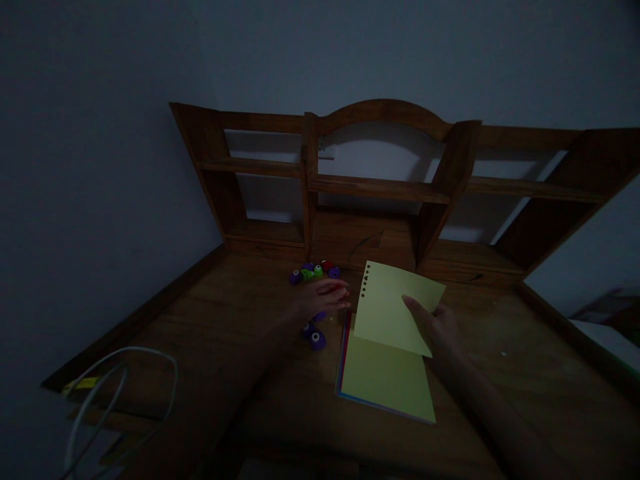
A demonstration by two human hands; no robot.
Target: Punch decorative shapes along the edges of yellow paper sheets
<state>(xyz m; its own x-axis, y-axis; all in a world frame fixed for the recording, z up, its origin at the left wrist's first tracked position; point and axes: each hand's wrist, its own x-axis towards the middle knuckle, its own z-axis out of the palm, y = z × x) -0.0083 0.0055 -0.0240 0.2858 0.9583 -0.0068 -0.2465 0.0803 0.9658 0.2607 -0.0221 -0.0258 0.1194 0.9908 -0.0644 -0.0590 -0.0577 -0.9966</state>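
My right hand [434, 325] pinches a yellow sheet of paper [390, 303] and holds it tilted above a stack of coloured paper [385, 380] on the wooden desk. A row of small punched shapes runs along the sheet's left edge. My left hand [323, 298] reaches over a cluster of small craft punches [314, 270], its fingers lying flat and slightly curled above them. Two purple punches [315, 339] sit just below that hand. What the left fingers touch is too dim to tell.
A wooden hutch with shelves [380, 188] stands along the back of the desk [240, 347]. White cables [125, 387] loop off the near left corner. Grey walls close in on the left and behind. The scene is very dark.
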